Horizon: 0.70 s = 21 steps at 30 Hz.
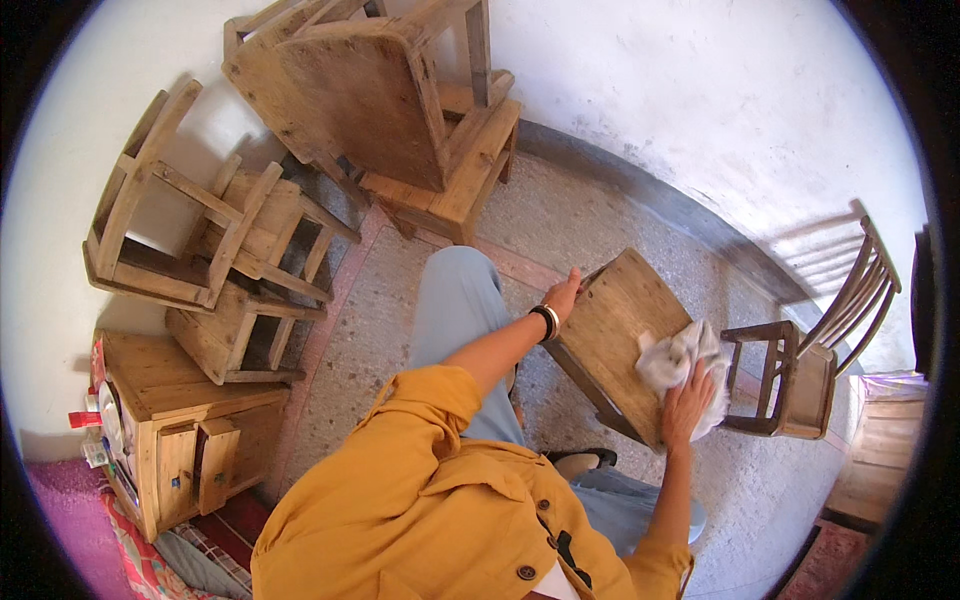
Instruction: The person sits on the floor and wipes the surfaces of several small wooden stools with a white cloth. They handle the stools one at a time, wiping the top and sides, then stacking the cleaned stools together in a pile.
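A small wooden table (pixel 622 310) with a worn plank top stands in front of me, a little right of the middle. My left hand (pixel 563 296), with bands at its wrist, grips the table's far left edge; some of its fingers are hidden there. A crumpled white cloth (pixel 690 360) lies over the right edge of the tabletop. My right hand (pixel 688 402) presses on that cloth, fingers stretched along it and partly bunched into it.
A spindle-back wooden chair (pixel 785 375) stands close on the right. Stacked wooden stools (pixel 255 215) are at the left, and a larger upturned wooden piece (pixel 360 90) rests on a bench (pixel 470 185) at the back. A wooden cabinet (pixel 180 375) stands at near left.
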{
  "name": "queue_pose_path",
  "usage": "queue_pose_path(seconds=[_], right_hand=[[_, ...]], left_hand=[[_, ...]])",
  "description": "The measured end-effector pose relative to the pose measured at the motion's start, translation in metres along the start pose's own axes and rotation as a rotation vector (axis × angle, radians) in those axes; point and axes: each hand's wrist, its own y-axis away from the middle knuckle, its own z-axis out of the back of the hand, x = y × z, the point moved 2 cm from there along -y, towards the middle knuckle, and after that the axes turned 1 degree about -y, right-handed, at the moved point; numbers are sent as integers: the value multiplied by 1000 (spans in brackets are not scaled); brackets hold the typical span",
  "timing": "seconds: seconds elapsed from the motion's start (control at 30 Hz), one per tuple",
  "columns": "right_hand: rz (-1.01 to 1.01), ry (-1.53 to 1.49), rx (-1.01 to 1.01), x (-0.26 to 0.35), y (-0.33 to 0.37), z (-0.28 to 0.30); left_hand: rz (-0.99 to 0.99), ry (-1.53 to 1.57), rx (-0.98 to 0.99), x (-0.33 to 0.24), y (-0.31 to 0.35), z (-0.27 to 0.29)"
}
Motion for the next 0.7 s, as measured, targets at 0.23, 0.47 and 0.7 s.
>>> queue_pose_path(seconds=[0.23,0.47,0.7], right_hand=[[370,-80,230,147,5,14],[301,-47,81,119,-106,-34],[-88,-65,-30,-2,-13,2]], left_hand=[[25,112,39,0,2,0],[6,213,121,-7,8,8],[-28,83,68,-1,3,8]])
